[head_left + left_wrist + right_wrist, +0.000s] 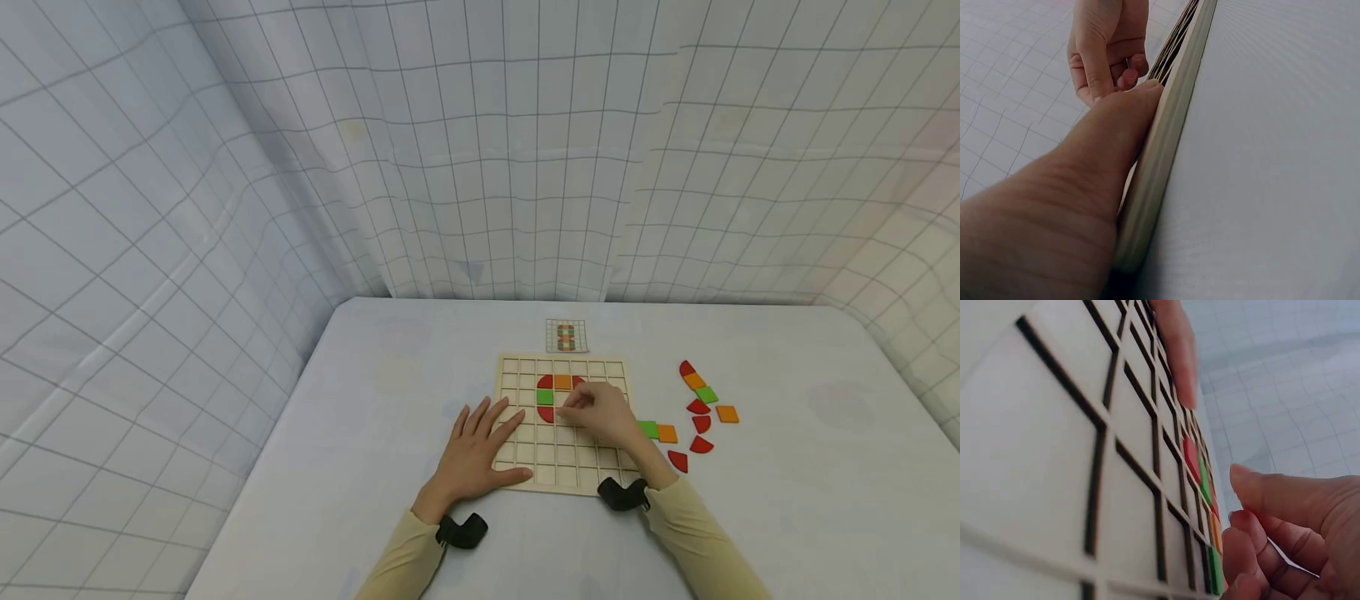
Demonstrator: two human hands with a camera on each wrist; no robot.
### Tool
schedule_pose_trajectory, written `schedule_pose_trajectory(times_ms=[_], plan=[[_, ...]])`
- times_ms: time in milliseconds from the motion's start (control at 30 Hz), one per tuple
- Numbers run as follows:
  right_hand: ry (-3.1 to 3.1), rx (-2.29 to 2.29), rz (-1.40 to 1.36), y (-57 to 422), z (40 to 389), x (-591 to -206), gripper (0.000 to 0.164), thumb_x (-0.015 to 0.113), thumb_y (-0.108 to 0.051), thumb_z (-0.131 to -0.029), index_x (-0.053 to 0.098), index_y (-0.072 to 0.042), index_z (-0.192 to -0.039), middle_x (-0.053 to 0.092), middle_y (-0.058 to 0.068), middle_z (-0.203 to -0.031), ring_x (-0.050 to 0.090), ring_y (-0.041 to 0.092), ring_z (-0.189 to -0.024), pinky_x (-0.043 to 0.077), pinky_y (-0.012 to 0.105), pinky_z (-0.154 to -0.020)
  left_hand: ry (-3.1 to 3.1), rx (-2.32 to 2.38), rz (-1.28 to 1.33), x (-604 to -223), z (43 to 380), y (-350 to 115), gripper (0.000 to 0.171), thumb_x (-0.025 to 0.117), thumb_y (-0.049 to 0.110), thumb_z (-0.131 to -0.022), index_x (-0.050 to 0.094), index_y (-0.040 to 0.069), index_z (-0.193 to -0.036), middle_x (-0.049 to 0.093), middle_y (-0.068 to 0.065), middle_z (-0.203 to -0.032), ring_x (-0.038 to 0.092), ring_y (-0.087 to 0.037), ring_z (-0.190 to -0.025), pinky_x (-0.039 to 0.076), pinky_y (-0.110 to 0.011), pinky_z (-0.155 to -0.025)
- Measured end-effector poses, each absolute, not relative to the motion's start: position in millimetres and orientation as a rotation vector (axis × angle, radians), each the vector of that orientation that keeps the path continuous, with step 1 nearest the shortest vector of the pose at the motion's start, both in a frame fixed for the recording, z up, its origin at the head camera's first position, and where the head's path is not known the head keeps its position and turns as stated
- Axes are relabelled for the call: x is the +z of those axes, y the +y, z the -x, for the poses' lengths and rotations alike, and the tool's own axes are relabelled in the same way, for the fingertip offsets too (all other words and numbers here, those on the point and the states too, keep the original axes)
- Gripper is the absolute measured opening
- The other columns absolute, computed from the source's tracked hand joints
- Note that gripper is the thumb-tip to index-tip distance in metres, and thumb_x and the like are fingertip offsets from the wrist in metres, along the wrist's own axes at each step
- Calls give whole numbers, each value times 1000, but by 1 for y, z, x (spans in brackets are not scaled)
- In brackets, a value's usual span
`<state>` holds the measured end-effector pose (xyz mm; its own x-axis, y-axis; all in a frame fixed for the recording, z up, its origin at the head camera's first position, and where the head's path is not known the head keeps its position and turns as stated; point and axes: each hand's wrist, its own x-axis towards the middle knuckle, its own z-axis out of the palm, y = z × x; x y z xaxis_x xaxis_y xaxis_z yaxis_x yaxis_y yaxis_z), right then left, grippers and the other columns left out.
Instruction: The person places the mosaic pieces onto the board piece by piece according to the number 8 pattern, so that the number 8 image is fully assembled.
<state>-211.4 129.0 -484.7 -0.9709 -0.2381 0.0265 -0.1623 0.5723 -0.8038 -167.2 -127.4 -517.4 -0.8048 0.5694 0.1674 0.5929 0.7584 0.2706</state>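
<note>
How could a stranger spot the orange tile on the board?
On the table, the left hand touches a gridded board. In the board's far half, the orange tile sits between two red tiles; it is the only orange one visible there.

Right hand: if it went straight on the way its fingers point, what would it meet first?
Probably the lower-left red piece set in the grid board, just ahead of the right hand in the head view. Height is hard to judge there, so the hand might pass above.
</note>
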Motion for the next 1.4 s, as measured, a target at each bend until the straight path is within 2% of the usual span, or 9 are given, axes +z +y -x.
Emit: schedule_pose_trajectory(times_ms=[233,567,767,867,1067,1267,1400], plan=[[2763,-1343,339,157,206,-473,9,75,-18,-82,71,-11,-84,60,-3,-73,53,16,-64,45,31,-57,-2856,-501,962,-520,167,-129,83,53,67,-84,32,21,-150,23,-8,-154,13,-32,-141,8,-54,-110],[2759,-1200,296,213,200,-468,27,74,-26,-84,71,-7,-102,62,-1,-83,56,17,-73,47,31,-59,-2847,-506,968,-517,168,-128,83,57,63,-84,33,20,-150,25,-9,-154,15,-33,-141,9,-56,-109],[2721,-1145,286,240,194,-466,30,76,-22,-82,69,-4,-104,62,4,-92,55,20,-79,47,31,-59,-2836,-526,972,-517,167,-128,81,55,64,-85,36,18,-148,26,-10,-153,17,-35,-140,10,-57,-108],[2695,-1119,271,252,191,-466,34,79,-24,-79,69,-4,-105,61,5,-97,53,21,-85,47,31,-63,-2832,-541,976,-518,167,-128,81,55,64,-85,36,17,-148,26,-11,-153,17,-36,-140,10,-57,-108],[2678,-1064,268,261,187,-466,39,82,-22,-74,67,-5,-105,57,5,-91,46,22,-80,43,32,-63,-2842,-529,966,-519,166,-129,81,53,66,-85,35,19,-149,25,-10,-153,16,-35,-140,10,-56,-108],[2706,-1020,293,262,185,-467,31,84,-16,-72,68,-5,-97,60,3,-92,46,21,-80,43,31,-63,-2879,-522,953,-521,166,-128,82,54,65,-85,31,22,-150,22,-7,-155,12,-33,-141,7,-54,-110],[2731,-1020,321,262,185,-469,26,83,-13,-71,68,-6,-91,58,1,-84,44,20,-74,40,28,-58,-2887,-493,947,-521,167,-128,82,55,64,-84,29,23,-151,20,-6,-155,11,-31,-142,6,-52,-110]])
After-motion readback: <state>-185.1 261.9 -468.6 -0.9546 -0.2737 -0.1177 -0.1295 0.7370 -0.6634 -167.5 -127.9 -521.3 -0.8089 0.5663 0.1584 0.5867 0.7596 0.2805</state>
